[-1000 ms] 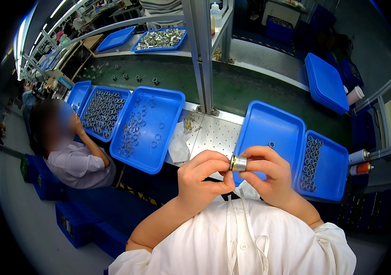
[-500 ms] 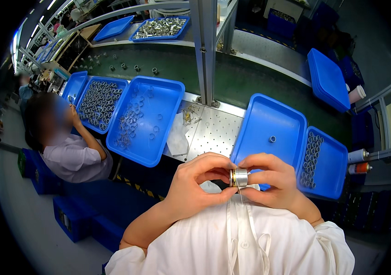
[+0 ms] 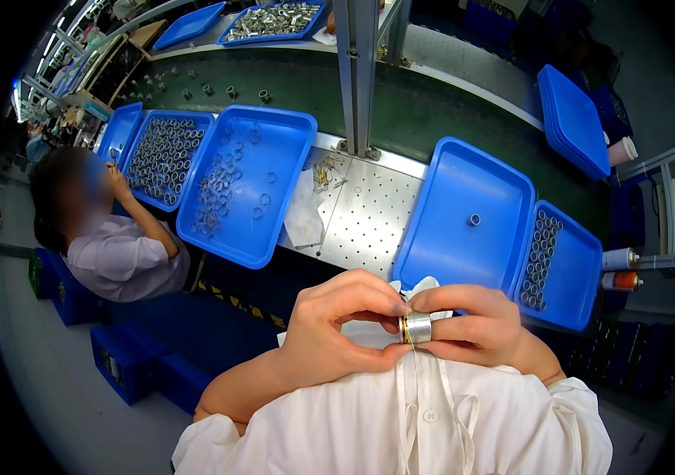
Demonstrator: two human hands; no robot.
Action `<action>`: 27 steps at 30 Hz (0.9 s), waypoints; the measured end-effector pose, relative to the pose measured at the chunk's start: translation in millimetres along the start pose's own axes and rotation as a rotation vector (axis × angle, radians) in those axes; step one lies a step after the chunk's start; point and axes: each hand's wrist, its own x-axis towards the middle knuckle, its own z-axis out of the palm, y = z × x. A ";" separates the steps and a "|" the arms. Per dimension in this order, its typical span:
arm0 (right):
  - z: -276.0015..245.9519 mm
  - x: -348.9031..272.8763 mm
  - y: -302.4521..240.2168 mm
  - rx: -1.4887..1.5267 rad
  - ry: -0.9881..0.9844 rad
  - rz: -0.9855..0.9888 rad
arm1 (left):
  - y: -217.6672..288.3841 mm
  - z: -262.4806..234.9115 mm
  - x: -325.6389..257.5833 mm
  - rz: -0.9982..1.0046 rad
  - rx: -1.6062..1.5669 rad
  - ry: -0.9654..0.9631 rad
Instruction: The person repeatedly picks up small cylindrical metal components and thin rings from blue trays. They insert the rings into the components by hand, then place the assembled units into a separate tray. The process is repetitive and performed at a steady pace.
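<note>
Close in front of my white shirt, both hands hold a short silvery metal cylinder (image 3: 418, 328) with a dark and yellowish band at its left end. My left hand (image 3: 329, 324) grips that banded end between thumb and fingers. On the plain end, the fingers of my right hand (image 3: 476, 323) are closed, with the thumb and forefinger meeting near the top. A thin wire or thread (image 3: 412, 358) runs across the cylinder and hangs down over the shirt. Its upper end disappears at my fingertips.
Ahead right, a blue tray (image 3: 464, 214) bears one metal ring; a smaller tray (image 3: 579, 261) holds several more. Left of the perforated metal plate (image 3: 365, 218), a blue tray (image 3: 274, 142) contains thin rings. An upright metal post (image 3: 356, 87) stands ahead. A co-worker (image 3: 120, 257) sits at left.
My hands and the cylinder sit slightly lower, nearer my shirt. My right fingers have shifted on the cylinder. The trays appear a little higher as the view tilts.
</note>
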 end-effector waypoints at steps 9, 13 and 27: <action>1.8 -3.2 2.8 0.045 0.018 0.011 | -0.7 -0.9 -0.5 -0.048 -0.011 -0.009; 1.6 -0.5 5.0 0.046 0.020 0.003 | 1.3 0.7 2.9 -0.095 -0.041 0.004; -1.2 -2.5 6.2 0.039 0.041 0.006 | -2.9 0.9 3.2 -0.079 -0.108 -0.016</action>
